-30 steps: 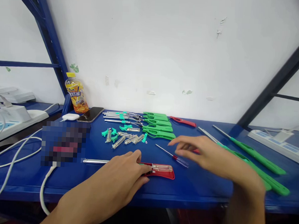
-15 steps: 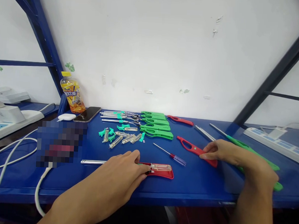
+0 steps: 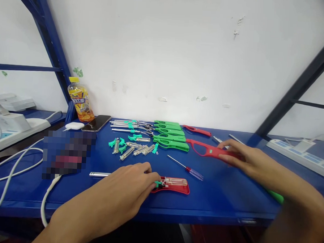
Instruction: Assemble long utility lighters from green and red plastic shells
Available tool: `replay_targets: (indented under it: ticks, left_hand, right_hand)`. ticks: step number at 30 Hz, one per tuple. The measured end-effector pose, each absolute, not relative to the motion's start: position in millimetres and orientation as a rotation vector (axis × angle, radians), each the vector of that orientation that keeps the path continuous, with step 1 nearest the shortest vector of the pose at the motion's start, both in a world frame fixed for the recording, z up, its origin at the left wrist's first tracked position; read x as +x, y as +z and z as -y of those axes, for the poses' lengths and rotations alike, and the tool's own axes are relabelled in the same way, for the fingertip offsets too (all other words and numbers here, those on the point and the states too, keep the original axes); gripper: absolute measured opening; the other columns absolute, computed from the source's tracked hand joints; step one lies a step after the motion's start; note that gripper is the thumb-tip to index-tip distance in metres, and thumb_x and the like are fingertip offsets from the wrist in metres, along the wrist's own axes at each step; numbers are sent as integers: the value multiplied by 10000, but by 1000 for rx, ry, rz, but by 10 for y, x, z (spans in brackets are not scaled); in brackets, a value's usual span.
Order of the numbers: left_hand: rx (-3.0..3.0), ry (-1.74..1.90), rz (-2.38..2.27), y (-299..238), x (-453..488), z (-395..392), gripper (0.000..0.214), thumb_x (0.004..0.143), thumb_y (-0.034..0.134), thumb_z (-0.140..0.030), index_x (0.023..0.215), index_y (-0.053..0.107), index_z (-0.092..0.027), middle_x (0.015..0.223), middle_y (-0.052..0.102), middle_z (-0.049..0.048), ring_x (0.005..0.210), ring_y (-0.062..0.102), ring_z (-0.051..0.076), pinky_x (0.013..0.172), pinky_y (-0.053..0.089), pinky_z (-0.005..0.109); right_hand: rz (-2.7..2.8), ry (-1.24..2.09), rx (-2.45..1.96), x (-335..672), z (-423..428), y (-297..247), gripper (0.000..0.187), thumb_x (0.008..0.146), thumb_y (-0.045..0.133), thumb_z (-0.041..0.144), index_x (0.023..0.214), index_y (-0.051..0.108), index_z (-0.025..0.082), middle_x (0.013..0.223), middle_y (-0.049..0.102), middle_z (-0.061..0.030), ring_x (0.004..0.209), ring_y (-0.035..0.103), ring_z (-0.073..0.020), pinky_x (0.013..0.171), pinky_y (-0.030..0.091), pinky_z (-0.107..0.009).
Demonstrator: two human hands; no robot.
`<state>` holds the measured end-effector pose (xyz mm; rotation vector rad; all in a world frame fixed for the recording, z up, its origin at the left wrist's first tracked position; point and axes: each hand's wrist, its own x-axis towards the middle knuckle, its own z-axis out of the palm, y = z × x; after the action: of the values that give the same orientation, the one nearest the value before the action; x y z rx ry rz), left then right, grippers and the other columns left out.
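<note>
My left hand point(image 3: 135, 181) is closed over a partly assembled gas lighter point(image 3: 184, 190) on the bench. A red half shell, a clear fuel tank point(image 3: 176, 181) and green trigger parts show beyond my fingertips, and the metal barrel point(image 3: 99, 174) sticks out to the left. Under my palm the middle of the lighter is hidden. My right hand point(image 3: 238, 152) grips a red lighter shell half point(image 3: 208, 150) by its handle end, raised above the bench. Between the hands lies a screwdriver point(image 3: 188, 169) with a clear purple handle.
Behind are green shell halves point(image 3: 174, 145), another red shell point(image 3: 196, 130), metal barrels point(image 3: 123, 126) with wires, and several loose fuel tanks point(image 3: 127, 153). Green lighters lie partly behind my right arm. A phone point(image 3: 97, 123), drink bottle point(image 3: 81, 102) and cables stand left; a power strip point(image 3: 298, 152) is right.
My right hand has lifted the red shell half off the bench, moving it up and slightly left. My left hand stays on the partly assembled lighter, with its fingers slightly shifted.
</note>
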<state>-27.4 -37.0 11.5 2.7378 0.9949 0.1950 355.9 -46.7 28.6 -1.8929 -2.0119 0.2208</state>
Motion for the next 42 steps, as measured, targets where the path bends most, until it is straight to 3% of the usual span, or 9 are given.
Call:
replay_targets:
  ticks: [3,6,8,11,14,17,22,29,42]
  left_hand:
    - [2811,254,-1035,115,-284,328,341,1072,450,-179,1276,692,-307,1224,700,57,1056,704,224,931,541,331]
    - [2866,432,-1171,122,-262,288,435,1071,469,-209,1476,555,-339,1454,624,62,1258,647,274,966,554,377]
    - [2888,516,-1207,122,-241,261,487,1066,496,-239,1543,483,-340,1527,580,63,1345,596,297,996,553,403]
    - [2919,516,-1141,119,-234,216,399,1059,488,-197,1424,609,-305,1394,675,65,1235,664,278,977,561,386]
    - [2923,509,-1116,128,-271,177,360,1048,454,-134,1272,698,-276,1244,740,57,1093,713,252,932,562,365]
    - [2909,469,-1155,145,-322,150,371,1039,455,-128,1265,714,-266,1220,758,56,1085,717,272,914,555,393]
    - [2827,308,-1226,142,-350,117,342,1022,478,-147,1169,765,-263,1168,782,70,1056,728,295,850,535,395]
    - [2671,214,-1171,98,-399,45,289,992,555,-136,1091,778,-291,1091,781,20,1015,717,239,844,484,328]
    - [2651,154,-1175,79,-396,25,228,954,621,-133,1043,779,-272,1035,755,26,995,693,242,842,470,319]
  right_hand:
    - [2187,513,-1727,3327,507,374,429,1024,476,637,1243,621,298,1030,752,-48,892,680,-258,788,507,-364]
    - [2267,586,-1589,3130,508,412,386,1037,504,595,1269,630,315,1122,741,-43,966,672,-252,851,495,-360]
    - [2302,621,-1538,3006,502,421,370,1042,510,575,1278,637,321,1076,748,-33,966,667,-245,831,491,-343]
    - [2338,620,-1524,2840,485,427,344,1044,522,553,1274,646,330,989,753,-13,963,663,-240,787,480,-320]
    - [2359,592,-1487,2719,461,428,330,1052,517,517,1280,653,321,1057,755,-22,1013,664,-247,808,481,-329]
    - [2377,599,-1460,2627,457,428,318,1016,600,517,1249,679,315,1129,752,-21,1005,667,-241,840,483,-337]
    - [2404,597,-1487,2508,485,384,236,991,674,510,1100,721,306,1005,755,27,918,667,-204,797,466,-316]
    - [2533,483,-1487,2434,419,186,296,951,750,496,1164,752,291,1165,730,-9,1072,661,-236,909,446,-338]
    - [2539,475,-1555,2342,412,150,245,916,802,423,1117,786,285,1072,762,-19,1004,676,-262,857,428,-342]
